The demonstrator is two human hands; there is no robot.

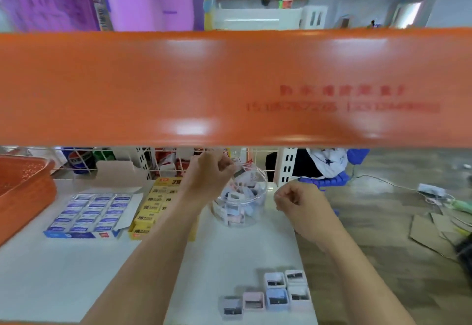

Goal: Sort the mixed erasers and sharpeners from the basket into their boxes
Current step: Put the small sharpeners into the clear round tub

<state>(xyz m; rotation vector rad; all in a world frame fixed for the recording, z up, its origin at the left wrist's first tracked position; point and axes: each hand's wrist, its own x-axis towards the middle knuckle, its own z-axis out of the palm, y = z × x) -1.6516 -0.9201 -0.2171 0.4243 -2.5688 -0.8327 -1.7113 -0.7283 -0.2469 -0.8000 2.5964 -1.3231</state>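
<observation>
Pinching a sharpener [239, 171] above clear jar [231, 218] with left hand [210, 172], right hand [293, 198] fisted alongside

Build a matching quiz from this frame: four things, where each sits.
Things: 1 orange basket; 2 blue eraser box; 3 clear jar; 4 loose sharpeners.
Places: A front edge, nearest the camera; B just under the left hand pinching a sharpener; C far left; D between basket and yellow box.
Pairs: 1-C, 2-D, 3-B, 4-A.
</observation>
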